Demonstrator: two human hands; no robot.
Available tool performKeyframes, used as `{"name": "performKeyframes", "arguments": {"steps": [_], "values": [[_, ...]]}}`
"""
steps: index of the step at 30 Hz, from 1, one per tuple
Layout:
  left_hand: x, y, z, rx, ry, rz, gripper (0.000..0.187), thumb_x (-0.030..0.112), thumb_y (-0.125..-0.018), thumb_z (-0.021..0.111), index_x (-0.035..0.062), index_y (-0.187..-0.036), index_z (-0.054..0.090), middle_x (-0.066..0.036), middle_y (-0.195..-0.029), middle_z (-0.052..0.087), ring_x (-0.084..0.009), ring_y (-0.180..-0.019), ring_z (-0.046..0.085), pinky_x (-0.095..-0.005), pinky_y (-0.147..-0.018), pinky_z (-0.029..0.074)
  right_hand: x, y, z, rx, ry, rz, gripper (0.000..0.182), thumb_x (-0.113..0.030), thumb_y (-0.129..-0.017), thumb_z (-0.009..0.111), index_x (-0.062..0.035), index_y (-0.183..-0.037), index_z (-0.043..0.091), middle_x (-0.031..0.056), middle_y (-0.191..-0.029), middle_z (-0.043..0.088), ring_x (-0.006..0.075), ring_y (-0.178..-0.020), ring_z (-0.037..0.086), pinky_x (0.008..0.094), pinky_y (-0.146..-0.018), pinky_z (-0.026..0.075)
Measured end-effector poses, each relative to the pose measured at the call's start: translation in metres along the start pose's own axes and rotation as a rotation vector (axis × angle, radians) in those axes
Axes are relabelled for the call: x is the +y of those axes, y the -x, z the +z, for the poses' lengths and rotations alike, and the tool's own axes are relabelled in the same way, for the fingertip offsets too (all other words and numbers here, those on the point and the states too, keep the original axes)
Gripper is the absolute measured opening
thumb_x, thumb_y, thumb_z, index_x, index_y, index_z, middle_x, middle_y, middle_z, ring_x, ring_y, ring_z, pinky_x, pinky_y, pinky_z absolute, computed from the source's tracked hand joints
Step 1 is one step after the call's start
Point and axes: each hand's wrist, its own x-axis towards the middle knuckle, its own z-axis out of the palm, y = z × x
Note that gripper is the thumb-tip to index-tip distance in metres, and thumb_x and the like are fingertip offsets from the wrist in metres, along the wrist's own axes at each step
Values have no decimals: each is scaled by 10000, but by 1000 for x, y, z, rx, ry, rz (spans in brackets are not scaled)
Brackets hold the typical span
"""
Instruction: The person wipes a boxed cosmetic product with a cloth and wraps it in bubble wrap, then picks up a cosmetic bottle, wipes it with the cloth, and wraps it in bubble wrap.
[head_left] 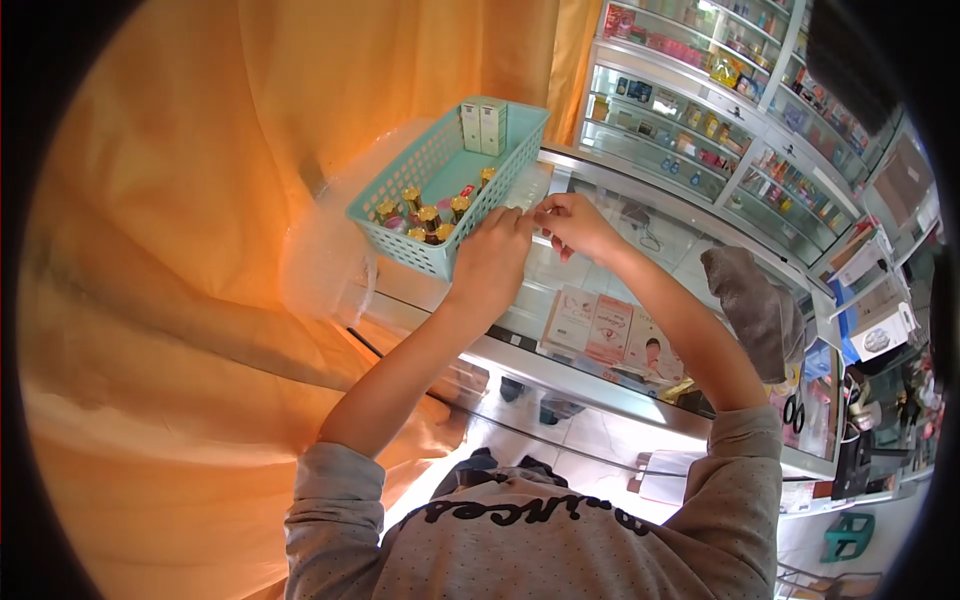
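Observation:
My left hand (492,252) is beside the right wall of a mint-green perforated basket (402,248), its fingers bent and drawn together. Close against its fingertips is my right hand (578,226), thumb and fingers in a pinch. What lies between the fingertips is too small to make out. Inside the basket's near end are several small bottles with gold caps (429,214). Two white boxes (483,128) stand upright at its far end. Some clear plastic (528,187) shows just beyond my hands, partly hidden by them.
The basket rests on a glass display counter (600,370) with flat boxes (612,328) showing near its front. A grey cloth (755,305) lies on the right, near black-handled scissors (793,412). Orange curtain (190,300) hangs at left; stocked shelves (690,110) stand behind.

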Motion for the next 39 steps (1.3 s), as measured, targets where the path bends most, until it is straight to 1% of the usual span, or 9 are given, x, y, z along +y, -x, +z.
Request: {"name": "performKeyframes", "arguments": {"steps": [7, 9, 12, 14, 16, 23, 26, 31, 39], "values": [[11, 10, -25, 153, 144, 13, 360, 57, -796, 598, -17, -1141, 526, -199, -1078, 601, -342, -1035, 574, -403, -866, 493, -45, 24, -4, 32, 510, -214, 179, -124, -816, 612, 35, -734, 616, 175, -607, 610, 240, -481, 586, 335, -487, 469], [19, 10, -47, 25, 284, -140, 317, 50, -821, 587, -20, -1125, 534, -215, -1066, 595, -362, -973, 596, -402, -843, 509, -57, 27, 2, 44, 496, -337, 175, -110, -797, 616, 35, -700, 611, 181, -598, 602, 252, -504, 595, 344, -513, 467], [9, 17, -64, 183, 408, -154, 245, 48, -814, 589, -43, -1036, 541, -212, -1006, 602, -392, -881, 600, -428, -770, 503, -78, 28, 16, 20, 447, -472, 163, -92, -767, 624, 36, -668, 606, 181, -598, 602, 260, -544, 611, 347, -539, 464], [5, 24, -82, 217, 468, -201, 213, 40, -833, 587, -24, -1033, 551, -179, -953, 623, -344, -831, 631, -406, -740, 516, -92, 27, 29, -23, 416, -494, 152, -87, -758, 627, 36, -671, 606, 174, -608, 610, 257, -561, 619, 342, -539, 465], [-1, 33, -101, 246, 706, -311, 128, 14, -869, 569, -28, -990, 579, -108, -952, 618, -146, -822, 635, -291, -656, 554, -105, 22, 45, -71, 335, -544, 152, -87, -745, 643, 32, -661, 600, 169, -608, 612, 259, -550, 616, 334, -527, 458], [-73, 54, -131, 547, 934, -590, 315, 205, -954, 495, 3, -1196, 499, -102, -1151, 576, -172, -1126, 532, -313, -897, 460, -156, -13, 112, -155, 612, -644, 234, -254, -749, 660, -25, -794, 645, 143, -736, 653, 291, -740, 644, 390, -643, 497], [-115, 61, -128, 482, 1034, -717, 449, 299, -973, 446, -13, -1295, 436, -120, -1269, 530, -204, -1236, 453, -354, -986, 393, -152, -59, 141, -102, 782, -846, 280, -280, -722, 679, -30, -843, 647, 141, -827, 664, 306, -779, 643, 387, -670, 506], [-160, 68, -126, 409, 936, -834, 525, 350, -977, 410, -2, -1366, 377, -132, -1365, 463, -219, -1294, 404, -375, -1026, 354, -178, -99, 181, -333, 1200, -479, 563, -458, -593, 787, -49, -960, 669, 106, -929, 680, 272, -911, 654, 378, -746, 524], [-194, 76, -136, 414, 839, -904, 537, 364, -971, 399, 14, -1378, 373, -125, -1390, 442, -229, -1330, 360, -399, -1062, 312, -176, -131, 200, -356, 1330, -589, 368, -302, -683, 746, -13, -897, 665, 142, -861, 680, 283, -845, 661, 399, -708, 528]]}}
